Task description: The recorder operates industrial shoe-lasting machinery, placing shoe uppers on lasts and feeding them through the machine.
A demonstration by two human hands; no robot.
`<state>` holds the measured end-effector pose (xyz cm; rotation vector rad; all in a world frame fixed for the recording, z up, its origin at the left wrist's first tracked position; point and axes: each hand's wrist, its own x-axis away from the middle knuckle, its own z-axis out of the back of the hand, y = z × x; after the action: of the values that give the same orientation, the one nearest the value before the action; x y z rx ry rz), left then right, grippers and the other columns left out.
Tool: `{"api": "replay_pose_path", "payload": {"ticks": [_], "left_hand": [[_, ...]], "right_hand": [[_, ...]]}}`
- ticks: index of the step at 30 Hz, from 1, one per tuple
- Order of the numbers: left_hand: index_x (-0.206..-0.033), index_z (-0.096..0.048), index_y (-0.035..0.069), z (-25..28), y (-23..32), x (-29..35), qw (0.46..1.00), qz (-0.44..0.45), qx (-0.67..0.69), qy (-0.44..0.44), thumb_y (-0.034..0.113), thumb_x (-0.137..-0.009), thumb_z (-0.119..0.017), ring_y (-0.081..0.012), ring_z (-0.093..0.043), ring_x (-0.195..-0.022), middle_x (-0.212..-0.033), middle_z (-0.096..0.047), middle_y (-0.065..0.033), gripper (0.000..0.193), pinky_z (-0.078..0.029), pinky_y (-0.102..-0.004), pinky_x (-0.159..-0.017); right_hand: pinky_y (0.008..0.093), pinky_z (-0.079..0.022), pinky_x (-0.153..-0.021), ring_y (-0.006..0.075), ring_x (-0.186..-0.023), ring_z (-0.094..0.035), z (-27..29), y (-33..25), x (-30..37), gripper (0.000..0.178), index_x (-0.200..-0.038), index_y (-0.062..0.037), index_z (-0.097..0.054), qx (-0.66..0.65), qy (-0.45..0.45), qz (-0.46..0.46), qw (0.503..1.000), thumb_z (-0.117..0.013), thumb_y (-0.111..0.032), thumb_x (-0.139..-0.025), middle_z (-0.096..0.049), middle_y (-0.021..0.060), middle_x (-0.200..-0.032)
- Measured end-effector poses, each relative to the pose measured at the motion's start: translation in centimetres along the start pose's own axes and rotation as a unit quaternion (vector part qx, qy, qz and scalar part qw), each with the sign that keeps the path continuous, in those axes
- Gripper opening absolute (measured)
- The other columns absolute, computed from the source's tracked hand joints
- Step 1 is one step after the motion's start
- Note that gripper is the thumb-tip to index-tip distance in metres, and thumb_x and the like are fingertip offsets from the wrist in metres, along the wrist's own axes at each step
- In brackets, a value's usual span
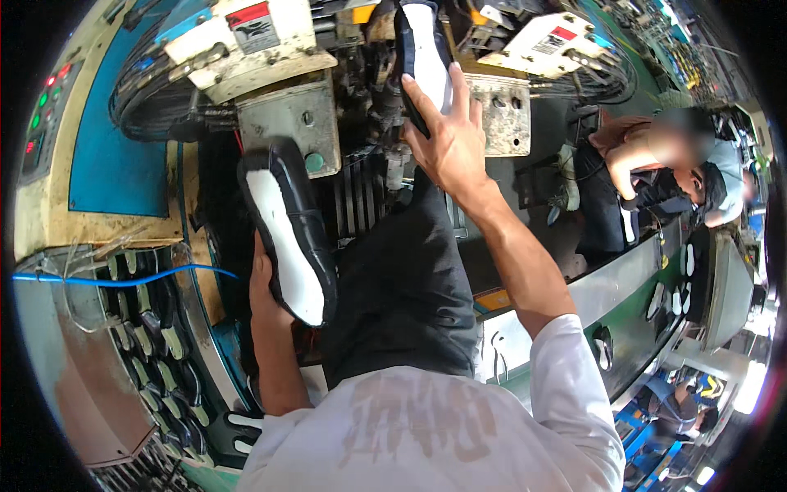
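A black shoe upper (305,217) with a white insole board facing up is in my left hand (262,283), left of my legs. The fingers of that hand are mostly hidden behind the shoe. Up ahead, a second black shoe (425,53), also white side up, sits in the middle of the machine (381,98). Over its near end, my right hand (455,143) grips it, with some fingers stretched along the white board.
A control panel (47,107) with lit buttons stands at the left, above a rack of several shoes (168,336). Metal plates (287,115) and hose bundles flank the machine. To the right, a person (631,164) works beside a green conveyor (607,324) carrying shoes.
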<state>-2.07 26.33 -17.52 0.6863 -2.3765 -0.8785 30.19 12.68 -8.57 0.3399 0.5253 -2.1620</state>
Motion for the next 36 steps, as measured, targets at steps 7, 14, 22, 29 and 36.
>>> {"api": "replay_pose_path", "payload": {"ticks": [7, 14, 22, 29, 36], "left_hand": [[-0.145, -0.059, 0.002, 4.1, -3.1, 4.4, 0.988, 0.068, 0.048, 0.126, 0.062, -0.110, -0.048, -0.0348, -0.076, -0.096, -0.116, -0.075, -0.0214, 0.070, -0.064, -0.0488, -0.085], [-0.172, -0.035, 0.016, 5.1, -5.0, 8.8, 0.994, 0.073, -0.015, 0.080, 0.046, -0.115, -0.048, -0.0279, -0.063, -0.135, -0.153, -0.061, -0.0097, 0.066, -0.052, -0.0437, -0.115], [-0.176, -0.027, 0.019, 4.3, -5.1, 14.5, 0.961, 0.155, -0.100, 0.207, 0.047, -0.111, -0.052, -0.0320, -0.055, -0.145, -0.164, -0.052, -0.0117, 0.075, -0.047, -0.0439, -0.120], [-0.174, -0.033, 0.021, 5.1, -6.2, 14.5, 0.953, 0.157, -0.125, 0.226, 0.050, -0.103, -0.067, -0.0300, -0.056, -0.142, -0.162, -0.054, -0.0104, 0.084, -0.050, -0.0437, -0.117], [-0.175, -0.027, 0.017, 3.0, -5.3, 11.0, 0.967, 0.165, -0.106, 0.161, 0.042, -0.113, -0.047, -0.0292, -0.064, -0.134, -0.152, -0.060, -0.0137, 0.070, -0.055, -0.0453, -0.111]], "right_hand": [[0.0572, -0.060, -0.093, 0.0533, -0.115, -0.054, -0.8, -2.5, 0.5, 0.081, -0.166, -0.0380, -0.044, 0.061, -0.037, -0.019, 0.997, -0.080, -0.026, -0.094, -0.021, 0.0385, -0.170], [0.0592, -0.043, -0.120, 0.0590, -0.142, -0.044, -2.8, -0.7, 2.5, 0.094, -0.170, -0.0108, -0.033, -0.043, 0.094, 0.041, 0.994, -0.082, -0.021, -0.091, -0.020, 0.0343, -0.173], [0.0444, -0.050, -0.112, 0.0382, -0.132, -0.066, -16.7, 5.9, 9.0, 0.067, -0.151, 0.0019, -0.055, -0.342, -0.029, -0.238, 0.909, -0.073, -0.019, -0.090, -0.071, 0.0247, -0.136], [0.0434, -0.059, -0.093, 0.0317, -0.110, -0.078, -18.1, 6.8, 8.3, 0.040, -0.128, -0.0042, -0.076, -0.384, -0.040, -0.247, 0.889, -0.073, -0.020, -0.092, -0.081, 0.0188, -0.118], [0.0512, -0.050, -0.117, 0.0390, -0.139, -0.063, -2.7, -1.9, 10.0, 0.048, -0.138, -0.0023, -0.071, -0.244, 0.045, 0.152, 0.957, -0.075, -0.006, -0.090, -0.068, 0.0176, -0.145]]}}
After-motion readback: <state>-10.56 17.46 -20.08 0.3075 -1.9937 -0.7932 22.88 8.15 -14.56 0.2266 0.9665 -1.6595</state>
